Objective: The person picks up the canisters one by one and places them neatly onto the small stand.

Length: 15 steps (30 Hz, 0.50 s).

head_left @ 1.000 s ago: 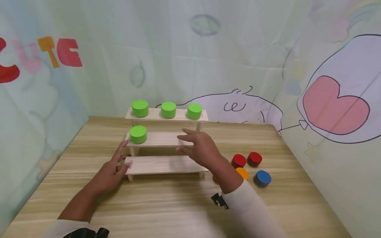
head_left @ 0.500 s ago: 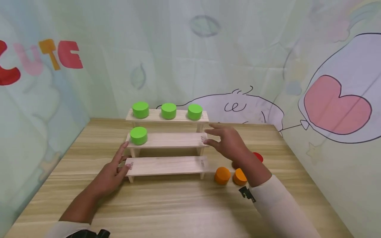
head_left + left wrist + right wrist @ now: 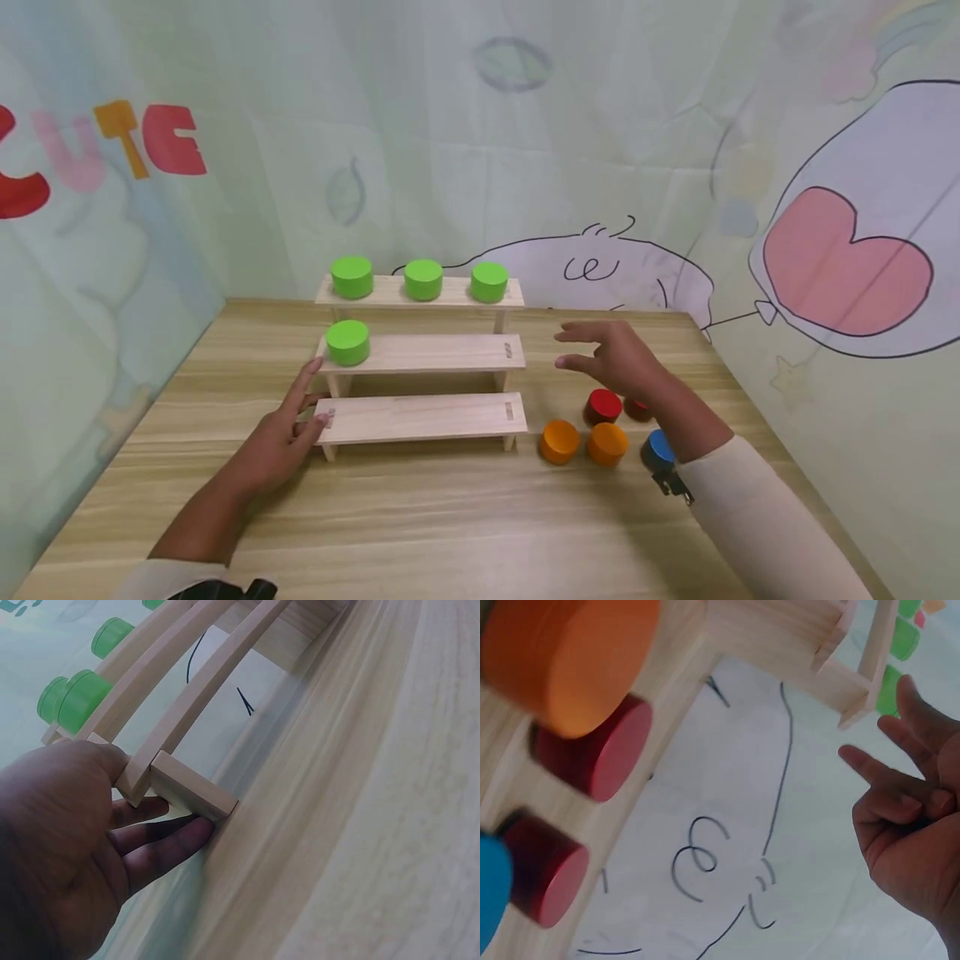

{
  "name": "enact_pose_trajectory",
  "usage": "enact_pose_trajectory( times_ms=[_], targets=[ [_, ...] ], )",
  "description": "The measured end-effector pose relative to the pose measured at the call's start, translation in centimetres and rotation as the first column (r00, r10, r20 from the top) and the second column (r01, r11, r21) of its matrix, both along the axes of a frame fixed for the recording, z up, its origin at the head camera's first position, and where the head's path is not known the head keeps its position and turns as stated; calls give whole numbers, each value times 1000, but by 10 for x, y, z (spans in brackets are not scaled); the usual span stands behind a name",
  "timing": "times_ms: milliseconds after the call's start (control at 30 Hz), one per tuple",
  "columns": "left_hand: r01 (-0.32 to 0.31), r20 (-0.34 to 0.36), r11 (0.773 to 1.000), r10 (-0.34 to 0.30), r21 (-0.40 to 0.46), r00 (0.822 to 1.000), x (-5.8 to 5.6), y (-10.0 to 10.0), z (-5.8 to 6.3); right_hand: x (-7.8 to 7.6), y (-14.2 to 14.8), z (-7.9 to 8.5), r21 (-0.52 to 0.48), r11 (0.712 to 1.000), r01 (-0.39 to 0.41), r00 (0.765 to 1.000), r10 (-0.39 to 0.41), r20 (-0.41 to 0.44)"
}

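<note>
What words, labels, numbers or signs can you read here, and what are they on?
"CUTE": on the backdrop; its first letter is cut by the picture's edge.
Greenish marks there, left wrist view: cut off, unreadable.
Small marks on the stand: too blurred to read.
Discs: no text visible.

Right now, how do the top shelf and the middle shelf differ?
The top shelf carries three green blocks spread along it; the middle shelf carries one green block, near its left end. The top shelf sits higher and farther back than the middle shelf. The left hand has a finger at the middle shelf's left end; no hand is at the top shelf. Both are pale wood.
</note>
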<state>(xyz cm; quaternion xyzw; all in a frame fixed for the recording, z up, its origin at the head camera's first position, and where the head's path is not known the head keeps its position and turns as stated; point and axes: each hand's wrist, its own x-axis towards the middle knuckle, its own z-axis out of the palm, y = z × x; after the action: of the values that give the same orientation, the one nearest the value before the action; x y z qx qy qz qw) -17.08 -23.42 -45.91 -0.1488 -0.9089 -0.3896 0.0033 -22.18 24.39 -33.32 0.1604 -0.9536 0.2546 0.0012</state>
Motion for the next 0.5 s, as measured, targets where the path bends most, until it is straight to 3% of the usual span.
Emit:
enact_pose_trajectory(
  times_ms=[167,500],
  targets=[
    [-6,5,1000,6,-1,1000,1,-1,-3,-4,23,-8,-72,997,-21,995,28,100],
    [7,-19,1000,-7,8,1000,-1,-1,0,-11,68,-40,-77,995,-62,981,75,178]
  ],
)
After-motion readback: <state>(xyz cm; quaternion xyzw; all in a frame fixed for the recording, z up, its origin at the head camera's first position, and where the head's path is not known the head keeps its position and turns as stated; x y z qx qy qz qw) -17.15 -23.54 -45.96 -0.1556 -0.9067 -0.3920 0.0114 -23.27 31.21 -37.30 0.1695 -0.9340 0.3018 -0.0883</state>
